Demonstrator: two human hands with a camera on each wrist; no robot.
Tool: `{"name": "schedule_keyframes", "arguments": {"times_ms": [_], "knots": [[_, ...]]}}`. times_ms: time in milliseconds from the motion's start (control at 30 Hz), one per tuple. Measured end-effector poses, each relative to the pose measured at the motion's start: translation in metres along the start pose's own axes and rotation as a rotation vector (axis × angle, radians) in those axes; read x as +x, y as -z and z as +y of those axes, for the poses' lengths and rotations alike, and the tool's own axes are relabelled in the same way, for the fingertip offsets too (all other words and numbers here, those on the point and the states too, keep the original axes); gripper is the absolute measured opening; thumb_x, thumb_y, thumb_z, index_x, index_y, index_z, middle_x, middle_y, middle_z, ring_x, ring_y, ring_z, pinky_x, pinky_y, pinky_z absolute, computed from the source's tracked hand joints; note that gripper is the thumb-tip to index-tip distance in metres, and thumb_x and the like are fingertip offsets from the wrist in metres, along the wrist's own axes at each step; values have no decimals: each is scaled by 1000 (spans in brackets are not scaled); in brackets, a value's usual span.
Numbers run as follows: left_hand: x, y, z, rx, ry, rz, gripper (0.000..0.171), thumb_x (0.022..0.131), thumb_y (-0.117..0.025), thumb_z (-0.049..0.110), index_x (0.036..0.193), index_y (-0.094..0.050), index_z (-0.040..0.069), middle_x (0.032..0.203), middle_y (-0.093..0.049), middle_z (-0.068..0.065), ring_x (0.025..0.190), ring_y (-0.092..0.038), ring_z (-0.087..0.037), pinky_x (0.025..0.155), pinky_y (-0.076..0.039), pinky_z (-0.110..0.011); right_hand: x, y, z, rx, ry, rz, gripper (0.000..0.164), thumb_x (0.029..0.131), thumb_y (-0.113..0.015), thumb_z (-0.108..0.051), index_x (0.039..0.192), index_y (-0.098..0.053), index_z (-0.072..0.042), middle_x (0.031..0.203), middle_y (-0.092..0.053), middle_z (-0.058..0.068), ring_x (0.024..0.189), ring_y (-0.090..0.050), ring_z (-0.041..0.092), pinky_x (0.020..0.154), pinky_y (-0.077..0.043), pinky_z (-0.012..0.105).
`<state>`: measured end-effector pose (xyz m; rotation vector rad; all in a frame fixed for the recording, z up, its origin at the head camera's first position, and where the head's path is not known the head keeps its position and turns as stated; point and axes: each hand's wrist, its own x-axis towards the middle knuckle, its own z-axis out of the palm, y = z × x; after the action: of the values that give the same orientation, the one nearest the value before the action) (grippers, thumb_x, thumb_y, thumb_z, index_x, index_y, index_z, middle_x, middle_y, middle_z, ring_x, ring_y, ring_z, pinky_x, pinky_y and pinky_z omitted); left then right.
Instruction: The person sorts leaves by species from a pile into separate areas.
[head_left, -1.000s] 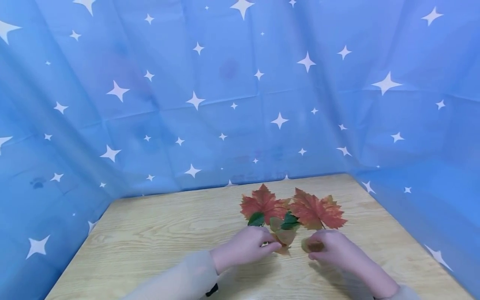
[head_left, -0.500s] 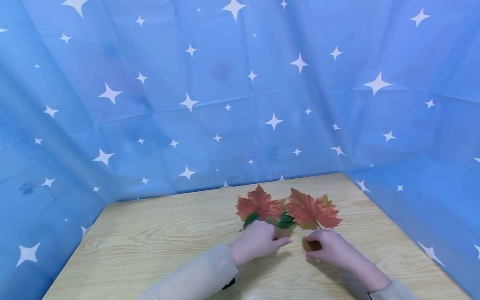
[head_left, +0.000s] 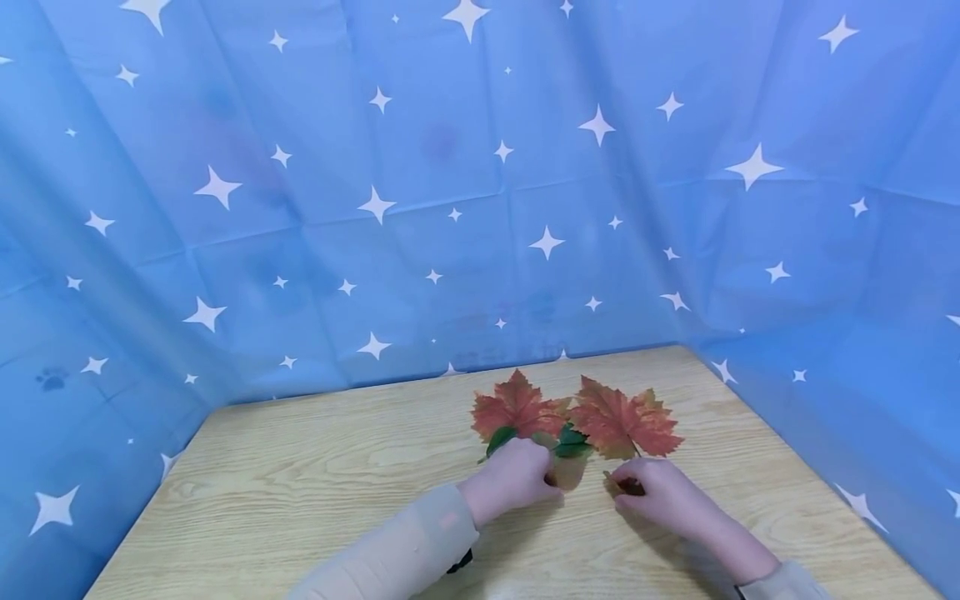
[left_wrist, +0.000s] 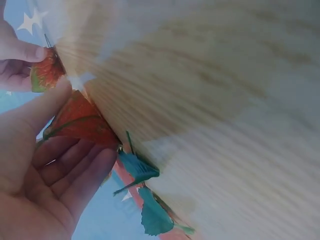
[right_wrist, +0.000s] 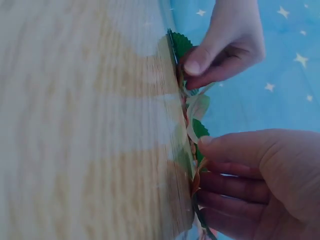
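Note:
Two red-orange maple leaves, a left one (head_left: 517,406) and a right one (head_left: 625,417), lie side by side on the wooden table (head_left: 337,467). In the head view my left hand (head_left: 517,475) is low over the leaves in front of the left one. The left wrist view shows its thumb and fingers round an orange-red leaf (left_wrist: 82,120) with a green vein. My right hand (head_left: 660,496) pinches another leaf, red with a green edge (left_wrist: 47,72), right at the tabletop. Green leaves (head_left: 572,442) and a yellowish leaf (head_left: 572,471) lie between the hands, partly covered.
A blue cloth with white stars (head_left: 450,167) hangs behind and along both sides of the table. The table's back edge runs just behind the maple leaves. Bare wood extends to the left of my left arm (head_left: 390,550).
My left hand has shifted right and slightly away from me, hiding the small orange leaf seen under it earlier. My right hand stays nearly in place, its leaf now lower. The head view has panned slightly.

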<state>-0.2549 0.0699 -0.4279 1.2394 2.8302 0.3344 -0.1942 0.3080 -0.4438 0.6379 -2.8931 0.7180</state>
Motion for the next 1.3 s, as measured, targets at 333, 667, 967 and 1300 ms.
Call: {"name": "schedule_keyframes", "arguments": {"times_ms": [333,667,967,1300], "knots": [[0,1,-2,109,-102,-68,24,82,-78,37,68,-66,22,60,-52,16,54,-45,-1,53,-37,-16,0,1,-3,106,23,-14,20,88,-66,-4,74,-59,-18,64,-45,-13,56,-37,0,51,-33,24],[-4,2,-7,425,-311,-45,23,89,-69,44,72,-66,28,61,-55,17,52,-42,2,50,-37,-17,-2,6,-8,390,-72,-72,12,94,-62,-11,83,-66,-10,64,-48,-7,55,-39,4,52,-36,26],[-9,2,-16,344,-386,42,21,92,-68,30,72,-66,23,54,-43,14,49,-30,-2,55,-29,-18,-3,3,-6,759,-276,-31,48,94,-62,-11,132,-48,15,80,-62,7,74,-62,17,66,-56,36],[-13,7,-32,-173,-330,11,35,95,-55,-2,122,-70,16,99,-70,4,58,-38,-1,59,-34,-14,-1,-13,2,872,-281,11,34,95,-61,-9,118,-60,16,111,-68,16,77,-60,6,64,-53,29]]}}
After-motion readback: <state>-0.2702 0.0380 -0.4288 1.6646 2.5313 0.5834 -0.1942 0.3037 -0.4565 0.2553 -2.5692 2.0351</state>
